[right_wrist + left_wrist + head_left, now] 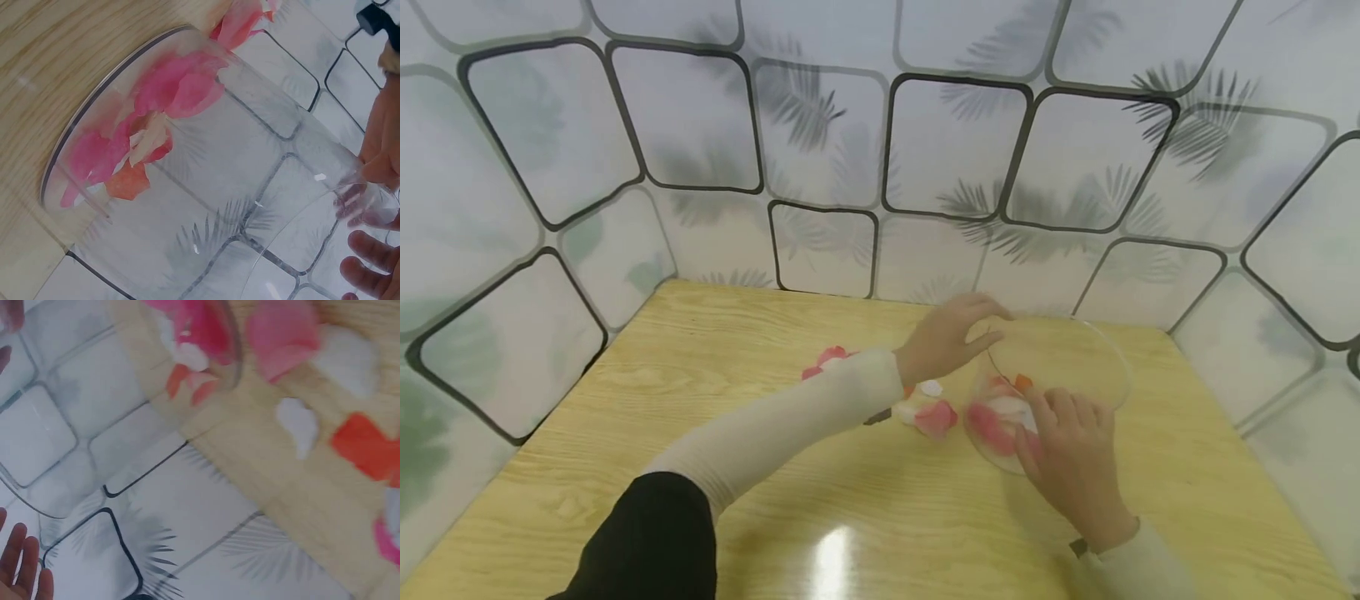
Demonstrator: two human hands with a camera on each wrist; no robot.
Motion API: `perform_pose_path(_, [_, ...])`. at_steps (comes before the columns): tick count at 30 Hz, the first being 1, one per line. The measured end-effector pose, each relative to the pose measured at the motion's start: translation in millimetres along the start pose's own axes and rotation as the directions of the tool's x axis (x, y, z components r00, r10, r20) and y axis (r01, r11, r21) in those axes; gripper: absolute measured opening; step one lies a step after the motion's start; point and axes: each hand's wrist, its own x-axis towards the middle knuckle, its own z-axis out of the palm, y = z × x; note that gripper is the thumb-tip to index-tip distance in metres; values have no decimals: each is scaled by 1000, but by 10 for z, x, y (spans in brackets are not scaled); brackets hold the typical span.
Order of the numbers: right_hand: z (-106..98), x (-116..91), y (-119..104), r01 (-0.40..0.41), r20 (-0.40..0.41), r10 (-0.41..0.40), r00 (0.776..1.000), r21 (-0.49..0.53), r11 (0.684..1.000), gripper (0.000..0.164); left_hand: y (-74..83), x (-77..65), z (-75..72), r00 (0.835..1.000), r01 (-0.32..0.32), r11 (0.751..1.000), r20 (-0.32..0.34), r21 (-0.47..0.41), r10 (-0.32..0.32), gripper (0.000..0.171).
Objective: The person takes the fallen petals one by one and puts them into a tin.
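A clear, wide-mouthed container [269, 131] stands on the table, with pink, white and orange petals [181, 87] lying at its bottom. Toward its mouth, my right hand [1075, 458] holds the near side, fingers bent against the clear wall. My left hand [951, 337] reaches over to the far left of the rim, fingers loosely bent and thumb apart, nothing in it. Its fingers [22, 562] show beyond the mouth in the left wrist view. Loose pink petals [934, 417] and white petals [297, 425] lie left of the container.
More pink and white petals [831, 360] lie farther left on the wood-grain table [662, 358], partly behind my left sleeve [790, 417]. Patterned panels [955, 150] with dark outlines and leaf prints stand along the back and both sides.
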Motion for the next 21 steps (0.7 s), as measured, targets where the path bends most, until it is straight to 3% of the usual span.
perform_pose_path(4, [0,-2,-1,-13,-7,13,1000,3,1000,39,-98,-264,-37,998,50,998,38,47,-52,21])
perform_pose_path(7, [-5,-1,-6,-12,-14,12,1000,5,1000,40,-168,-446,-34,977,106,989,174,101,-122,21])
perform_pose_path(9, [-5,2,-11,-9,-14,9,1000,10,1000,40,-213,-550,-10,938,150,976,290,155,-190,23])
perform_pose_path(11, [-8,6,-17,-3,-15,3,1000,14,1000,40,-253,-637,37,880,195,958,394,212,-266,26])
perform_pose_path(13, [-4,10,-18,1,-22,0,1000,16,1000,41,-282,-697,97,823,212,939,469,270,-321,27])
perform_pose_path(15, [-4,13,-17,3,-26,-3,1000,15,1000,41,-291,-726,157,778,217,925,518,311,-356,28])
perform_pose_path(18, [-5,15,-16,3,-20,-3,1000,15,1000,41,-293,-743,250,738,186,911,560,367,-376,27])
perform_pose_path(21, [0,15,-13,3,-28,-3,1000,24,1000,40,-304,-754,346,717,153,900,581,409,-386,26])
